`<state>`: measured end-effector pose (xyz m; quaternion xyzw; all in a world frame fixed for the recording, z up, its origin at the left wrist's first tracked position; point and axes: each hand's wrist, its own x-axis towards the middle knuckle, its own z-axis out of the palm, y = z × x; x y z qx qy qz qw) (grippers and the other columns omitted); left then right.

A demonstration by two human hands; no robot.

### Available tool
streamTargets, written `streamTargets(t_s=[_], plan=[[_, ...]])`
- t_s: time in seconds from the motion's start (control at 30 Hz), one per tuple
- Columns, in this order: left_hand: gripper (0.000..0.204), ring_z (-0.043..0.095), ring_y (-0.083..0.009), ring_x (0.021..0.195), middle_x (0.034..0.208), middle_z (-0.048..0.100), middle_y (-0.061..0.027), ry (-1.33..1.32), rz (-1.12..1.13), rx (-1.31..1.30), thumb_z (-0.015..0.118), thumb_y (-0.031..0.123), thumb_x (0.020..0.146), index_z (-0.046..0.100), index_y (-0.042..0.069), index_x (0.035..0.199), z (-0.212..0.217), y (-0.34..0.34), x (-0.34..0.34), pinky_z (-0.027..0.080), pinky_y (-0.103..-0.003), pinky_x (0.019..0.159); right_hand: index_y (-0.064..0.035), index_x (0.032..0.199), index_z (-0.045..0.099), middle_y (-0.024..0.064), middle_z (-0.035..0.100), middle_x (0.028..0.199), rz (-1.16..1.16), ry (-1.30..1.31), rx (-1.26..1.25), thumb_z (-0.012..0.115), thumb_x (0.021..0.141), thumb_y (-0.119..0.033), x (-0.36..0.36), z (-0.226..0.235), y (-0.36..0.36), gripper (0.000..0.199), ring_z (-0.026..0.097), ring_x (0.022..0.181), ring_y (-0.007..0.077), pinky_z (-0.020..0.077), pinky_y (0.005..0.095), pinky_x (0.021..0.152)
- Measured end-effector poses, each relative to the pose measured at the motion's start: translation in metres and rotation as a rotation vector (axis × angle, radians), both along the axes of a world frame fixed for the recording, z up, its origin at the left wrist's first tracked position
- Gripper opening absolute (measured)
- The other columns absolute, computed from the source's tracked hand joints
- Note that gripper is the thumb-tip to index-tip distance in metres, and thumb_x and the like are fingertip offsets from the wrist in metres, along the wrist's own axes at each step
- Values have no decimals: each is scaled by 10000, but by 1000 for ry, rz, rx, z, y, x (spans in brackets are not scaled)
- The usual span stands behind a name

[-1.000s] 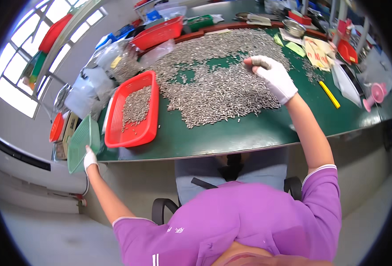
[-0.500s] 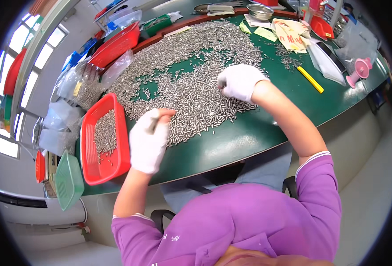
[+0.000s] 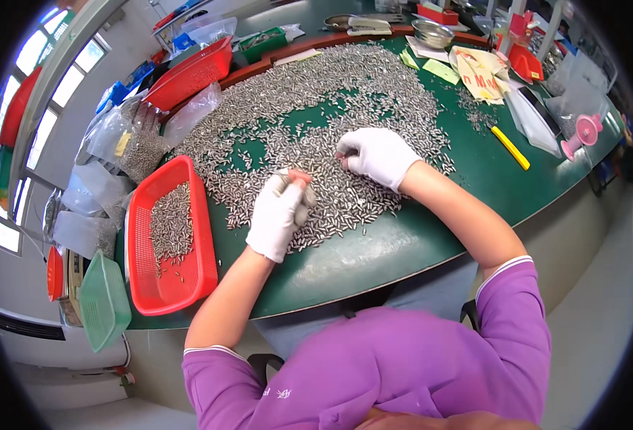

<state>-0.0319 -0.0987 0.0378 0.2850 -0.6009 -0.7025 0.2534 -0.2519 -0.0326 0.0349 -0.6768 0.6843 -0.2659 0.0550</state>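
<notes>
A wide spread of small silver metal pins (image 3: 338, 175), pointed or rounded at the ends, covers much of the green table. Over its near left part is my left hand (image 3: 277, 215) in a white glove with bare fingertips; thumb and fingers are drawn together, and what they hold is too small to make out. My right hand (image 3: 382, 158), gloved the same way, lies at the middle of the spread with its fingers curled in toward the pins. Anything in its fingertips is hidden. Left of my left hand, a red plastic basket (image 3: 205, 269) contains a heap of the same pins.
A pale green basket (image 3: 105, 304) overhangs the table's left edge. Bags of pins (image 3: 141, 147) and another red basket (image 3: 194, 72) stand beyond it. To the right lie a yellow cutter-like tool (image 3: 510, 147), a printed bag (image 3: 480, 75) and a pink stand (image 3: 583, 135). A metal bowl (image 3: 432, 33) sits at the back.
My left hand has moved right, away from the red basket and over the pins. My right hand has shifted slightly left and nearer to me. The view has tilted a little.
</notes>
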Motion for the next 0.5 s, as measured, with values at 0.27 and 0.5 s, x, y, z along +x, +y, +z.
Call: streamTargets(t_s=[0.27,0.5], plan=[[164,427,-31,520,798,590,20,-19,-203,219,587,280,970,530,129,998,3,12,14,291,-166,430,-47,942,707,69,682,898,155,-655,-112,759,791,-117,45,21,27,174,650,852,162,520,290,794],[239,531,-76,628,864,616,-42,33,-265,340,615,225,946,541,50,1092,-6,10,13,398,-185,520,-43,939,703,44,663,851,136,-724,-53,757,806,-121,40,11,38,164,616,792,117,503,253,721]])
